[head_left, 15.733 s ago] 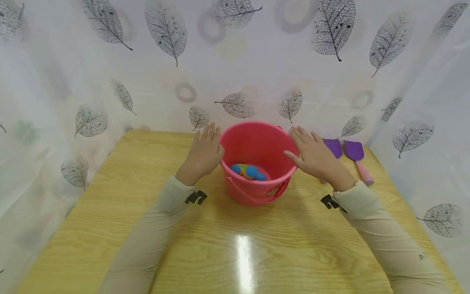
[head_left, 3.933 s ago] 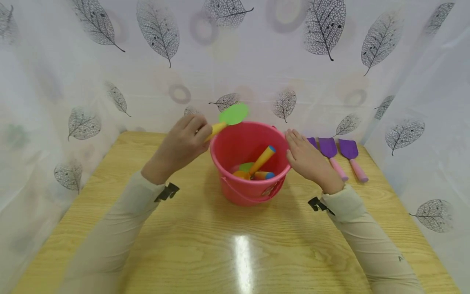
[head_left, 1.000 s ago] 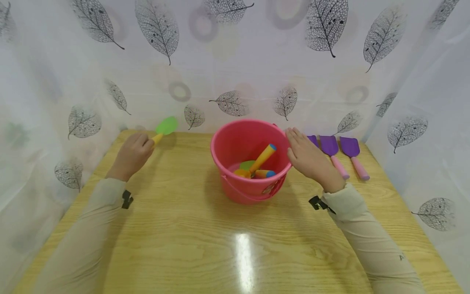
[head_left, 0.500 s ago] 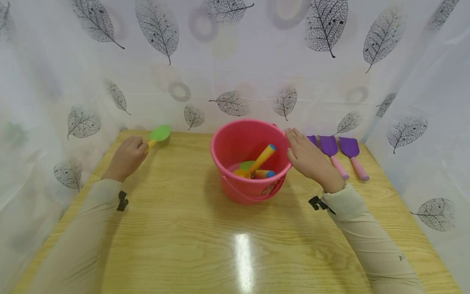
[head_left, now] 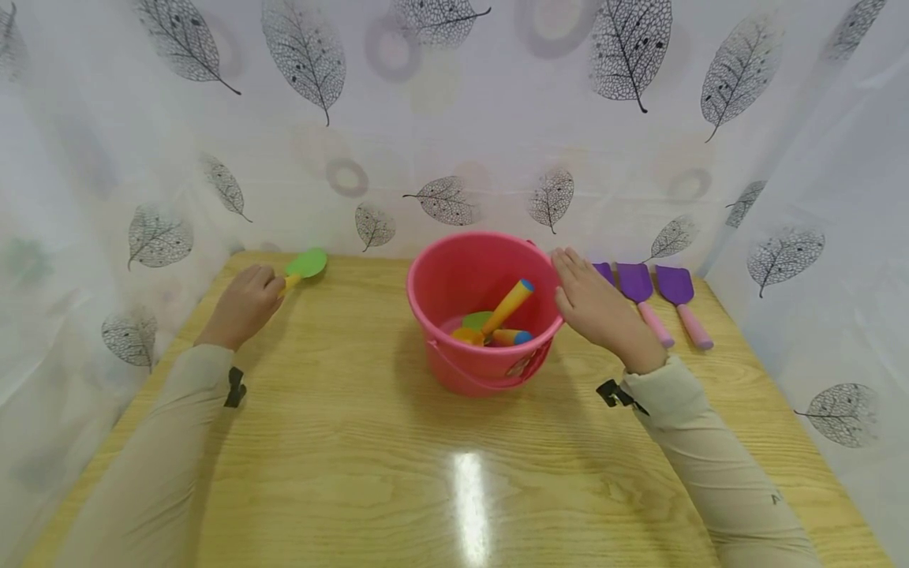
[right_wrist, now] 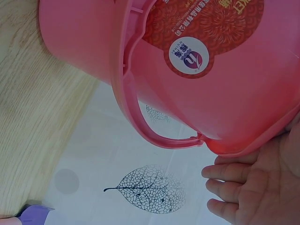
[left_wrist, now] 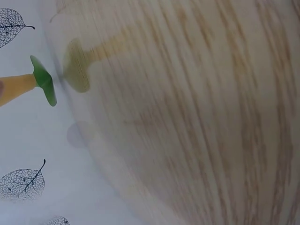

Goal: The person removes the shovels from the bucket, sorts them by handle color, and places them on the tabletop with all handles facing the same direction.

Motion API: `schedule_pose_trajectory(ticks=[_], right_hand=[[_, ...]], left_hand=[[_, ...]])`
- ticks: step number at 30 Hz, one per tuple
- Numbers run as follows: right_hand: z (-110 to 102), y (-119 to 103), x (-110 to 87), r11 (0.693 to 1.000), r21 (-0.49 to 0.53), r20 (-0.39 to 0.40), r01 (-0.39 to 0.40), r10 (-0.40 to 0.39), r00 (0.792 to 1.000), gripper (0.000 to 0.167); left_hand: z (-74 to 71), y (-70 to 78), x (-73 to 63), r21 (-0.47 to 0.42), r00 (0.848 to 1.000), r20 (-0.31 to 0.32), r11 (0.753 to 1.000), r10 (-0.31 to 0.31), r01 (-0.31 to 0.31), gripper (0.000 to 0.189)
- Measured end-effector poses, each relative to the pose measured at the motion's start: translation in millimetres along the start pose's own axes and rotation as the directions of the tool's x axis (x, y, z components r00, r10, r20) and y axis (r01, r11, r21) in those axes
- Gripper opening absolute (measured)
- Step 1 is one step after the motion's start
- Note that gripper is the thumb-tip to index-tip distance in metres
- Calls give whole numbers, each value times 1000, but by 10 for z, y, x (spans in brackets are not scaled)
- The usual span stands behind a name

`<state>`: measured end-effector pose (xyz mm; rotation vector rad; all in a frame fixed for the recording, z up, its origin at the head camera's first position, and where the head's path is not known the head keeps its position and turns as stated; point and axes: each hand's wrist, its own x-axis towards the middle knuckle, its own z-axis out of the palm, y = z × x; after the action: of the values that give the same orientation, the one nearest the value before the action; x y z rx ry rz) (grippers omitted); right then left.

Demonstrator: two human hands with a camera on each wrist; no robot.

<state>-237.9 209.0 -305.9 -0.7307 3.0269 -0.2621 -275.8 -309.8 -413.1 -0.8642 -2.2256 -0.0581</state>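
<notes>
My left hand grips the yellow handle of a toy shovel with a green blade, at the far left corner of the table. In the left wrist view the shovel shows at the left edge, low over the tabletop, which mirrors it. A pink bucket stands upright in the middle. Inside it lie more toy shovels with orange-yellow handles tipped in blue, and part of a green blade. My right hand rests with straight fingers against the bucket's right rim; its fingers show beside the rim in the right wrist view.
Three purple shovels lie at the back right of the wooden table; two show pink handles, the right one and the middle one, the third partly behind my right hand. A leaf-print curtain encloses the table's back and sides.
My left hand has carried the green-bladed shovel from over the bucket to the far left, lowering it slightly in the last second. My right hand stays at the bucket's rim.
</notes>
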Motion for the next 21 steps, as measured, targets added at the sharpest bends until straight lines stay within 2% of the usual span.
schedule_pose_trajectory(ticks=[10, 21], right_hand=[[3, 4, -14, 1000, -1, 5, 2, -2, 1000, 57], [-5, 4, -8, 1000, -3, 9, 0, 0, 1000, 57]], left_hand=[[-2, -14, -17, -1, 1000, 17, 1000, -13, 13, 28], [-4, 6, -63, -43, 998, 47, 999, -29, 31, 30]])
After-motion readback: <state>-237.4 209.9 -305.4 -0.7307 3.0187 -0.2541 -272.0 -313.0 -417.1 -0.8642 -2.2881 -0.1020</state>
